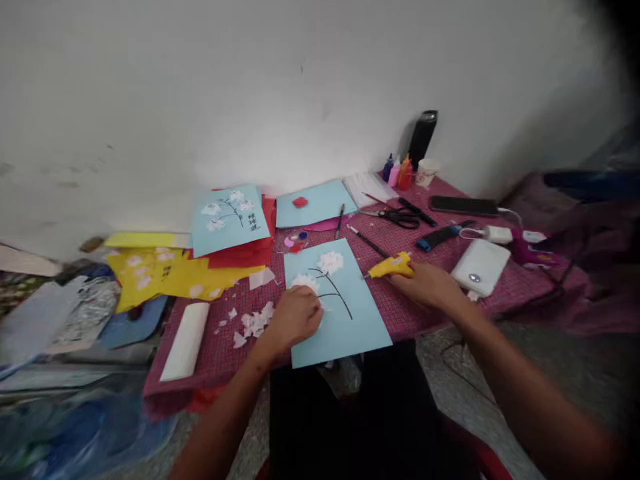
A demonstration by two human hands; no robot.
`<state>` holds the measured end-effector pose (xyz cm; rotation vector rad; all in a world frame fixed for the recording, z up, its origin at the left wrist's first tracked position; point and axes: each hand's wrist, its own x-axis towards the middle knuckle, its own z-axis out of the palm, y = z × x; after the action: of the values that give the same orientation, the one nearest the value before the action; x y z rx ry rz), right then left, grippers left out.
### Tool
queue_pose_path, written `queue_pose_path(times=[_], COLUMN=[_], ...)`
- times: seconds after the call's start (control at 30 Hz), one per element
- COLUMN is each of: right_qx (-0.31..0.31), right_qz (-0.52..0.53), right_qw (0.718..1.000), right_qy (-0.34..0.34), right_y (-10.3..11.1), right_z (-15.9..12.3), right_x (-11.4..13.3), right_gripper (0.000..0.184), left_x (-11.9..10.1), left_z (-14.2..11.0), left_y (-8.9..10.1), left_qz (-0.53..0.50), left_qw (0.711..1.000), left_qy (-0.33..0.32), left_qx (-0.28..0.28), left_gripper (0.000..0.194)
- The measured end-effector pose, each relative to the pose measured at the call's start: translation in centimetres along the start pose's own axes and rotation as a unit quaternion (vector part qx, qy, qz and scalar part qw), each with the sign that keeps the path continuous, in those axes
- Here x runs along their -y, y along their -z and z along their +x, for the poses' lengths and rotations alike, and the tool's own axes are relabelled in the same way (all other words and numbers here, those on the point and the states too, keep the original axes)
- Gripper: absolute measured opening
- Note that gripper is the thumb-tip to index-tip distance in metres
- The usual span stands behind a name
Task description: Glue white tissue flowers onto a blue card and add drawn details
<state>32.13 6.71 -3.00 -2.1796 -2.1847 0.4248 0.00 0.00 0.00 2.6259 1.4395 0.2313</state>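
Pale wall [280, 80] rises behind a table [225, 357] spread with checked cloth and crowded with craft things. Near the table's front edge, before the seated person, lies a blue card [357, 313] with dark painted stems. Two white paper flowers sit on it, one at the top [331, 262] and one at the left [304, 283].

The left hand [299, 313] rests over the card's left side, just below the left flower, its fingers bunched downward; whether they pinch a petal cannot be told. The right hand [425, 283] is closed round a yellow glue gun [393, 266], its nozzle pointing left at the card's right edge; whether it touches is unclear.

White scraps [257, 321] lie loose left of the card, and a similar flowered card [230, 230] rests on red paper farther back.

Sticking white petals onto the blossoms seems to be the step in hand. The next move would call for steady light pressure from the left fingers, with the hot nozzle kept clear of them.
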Motion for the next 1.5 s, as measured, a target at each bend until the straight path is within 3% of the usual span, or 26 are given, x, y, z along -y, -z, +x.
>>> queue_pose_path(times=[0.27, 0.63, 0.73, 0.8, 0.9, 0.93, 1.0, 1.1, 1.27, 1.5], right_qx=[-0.007, -0.005, -0.013, -0.069, -0.191, -0.187, -0.094, -0.028, -0.015, 0.002], right_qz=[0.003, -0.012, -0.018, -0.033, -0.013, 0.024, 0.109, 0.152, 0.139, 0.132], right_qw=[0.999, 0.999, 0.998, 0.996, 0.981, 0.98, 0.976, 0.962, 0.954, 0.945], right_qy=[-0.032, -0.046, -0.054, -0.055, 0.018, 0.064, 0.161, 0.224, 0.265, 0.298], right_y=[1.2, 2.2, 2.6, 2.7, 2.1, 1.6, 0.1, -2.3, -4.0, -4.0], right_z=[1.9, 6.2, 5.8, 4.4, 1.0, -0.3, -2.7, -5.0, -5.3, -5.2], right_x=[-1.5, -0.3, 0.1, 0.6, 2.5, 3.4, 5.5, 8.7, 11.9, 13.3], right_gripper=[0.066, 0.059, 0.06, 0.061, 0.05, 0.041, 0.026, 0.021, 0.029, 0.028], left_x=[-0.5, -1.1, -1.2, -1.2, -1.2, -1.2, -1.3, -1.5, -1.5, -1.1], left_z=[-0.3, -1.2, -1.5, -1.7, -1.9, -2.0, -2.1, -2.4, -3.0, -3.4], left_y=[-1.0, -2.0, -2.4, -2.5, -2.7, -2.7, -2.7, -2.7, -2.5, -2.5], left_qz=[0.018, 0.017, 0.008, 0.002, -0.008, -0.01, -0.014, -0.02, -0.033, -0.061], left_qw=[0.999, 0.994, 0.993, 0.992, 0.992, 0.992, 0.992, 0.992, 0.99, 0.982], left_qy=[0.019, 0.046, 0.051, 0.052, 0.051, 0.049, 0.046, 0.049, 0.055, 0.082], left_qx=[-0.029, -0.099, -0.108, -0.111, -0.114, -0.115, -0.114, -0.117, -0.128, -0.158], left_gripper=[0.02, 0.012, 0.011, 0.01, 0.01, 0.01, 0.01, 0.009, 0.006, 0.017])
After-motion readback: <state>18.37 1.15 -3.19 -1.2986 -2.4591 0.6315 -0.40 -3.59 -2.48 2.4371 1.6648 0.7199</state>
